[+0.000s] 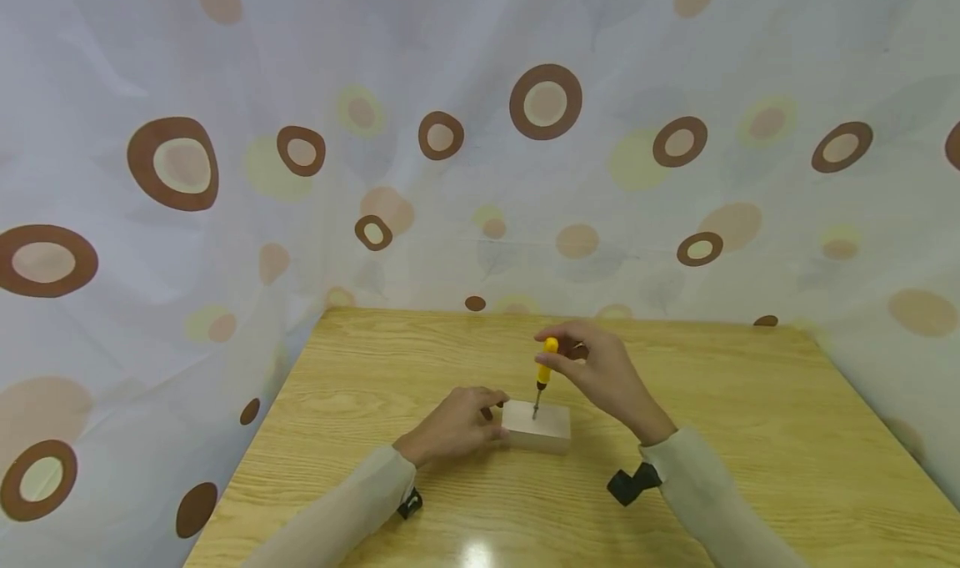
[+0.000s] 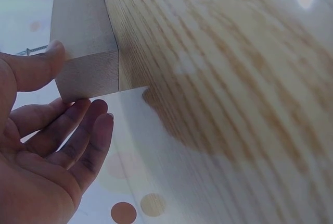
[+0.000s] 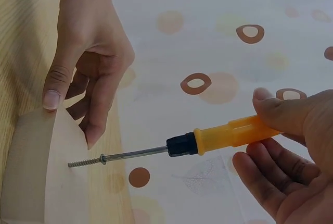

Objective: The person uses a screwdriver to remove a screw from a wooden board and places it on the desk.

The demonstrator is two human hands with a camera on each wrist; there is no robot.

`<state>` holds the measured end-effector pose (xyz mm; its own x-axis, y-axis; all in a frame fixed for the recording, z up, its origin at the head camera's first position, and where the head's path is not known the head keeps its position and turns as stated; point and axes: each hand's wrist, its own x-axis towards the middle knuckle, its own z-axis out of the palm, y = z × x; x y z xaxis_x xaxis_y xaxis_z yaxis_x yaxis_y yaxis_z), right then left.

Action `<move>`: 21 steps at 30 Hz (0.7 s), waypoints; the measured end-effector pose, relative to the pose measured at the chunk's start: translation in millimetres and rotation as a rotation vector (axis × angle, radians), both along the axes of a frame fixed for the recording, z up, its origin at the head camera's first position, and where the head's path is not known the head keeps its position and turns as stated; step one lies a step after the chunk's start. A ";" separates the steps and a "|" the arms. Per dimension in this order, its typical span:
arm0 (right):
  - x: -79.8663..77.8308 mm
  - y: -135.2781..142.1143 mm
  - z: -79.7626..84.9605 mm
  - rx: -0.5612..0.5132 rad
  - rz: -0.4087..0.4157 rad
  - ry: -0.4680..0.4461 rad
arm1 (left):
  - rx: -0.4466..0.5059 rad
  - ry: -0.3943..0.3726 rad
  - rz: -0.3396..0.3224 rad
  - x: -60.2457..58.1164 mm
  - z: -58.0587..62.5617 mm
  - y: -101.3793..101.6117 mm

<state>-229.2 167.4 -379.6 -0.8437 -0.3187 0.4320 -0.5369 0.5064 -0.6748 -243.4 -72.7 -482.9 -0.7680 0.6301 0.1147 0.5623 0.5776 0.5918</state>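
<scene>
Pinching a wooden block (image 1: 536, 442) by one end on a table (image 1: 360, 368), the left hand (image 1: 454, 426) braced it while the right hand (image 1: 600, 372), thumb and fingers clamped on a yellow screwdriver (image 3: 229, 136), met a barely sunk screw (image 3: 86, 162); sideways pressure could have toppled it.

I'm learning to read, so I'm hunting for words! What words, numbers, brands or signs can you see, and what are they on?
There are none that I can read.
The yellow-handled screwdriver, the screw, the wooden block and the table show no letters or numbers.
The patterned cloth shows circles, blobs and faint leaf shapes, but no words.
The black wrist pieces are too small to tell.
</scene>
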 end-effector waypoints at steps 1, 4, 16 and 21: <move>0.5 0.0 -0.2 -0.011 -0.017 -0.002 | -0.002 0.000 0.000 -0.3 -0.5 0.0; 1.5 0.6 -0.3 -0.043 -0.047 -0.012 | -0.003 0.000 0.003 -0.4 -1.1 -0.2; 0.3 0.2 -0.1 -0.024 0.023 -0.024 | 0.002 -0.005 0.003 -0.7 -0.4 0.2; 3.6 0.1 0.6 -0.054 -0.039 -0.022 | 0.007 0.001 -0.001 -0.3 -1.3 0.1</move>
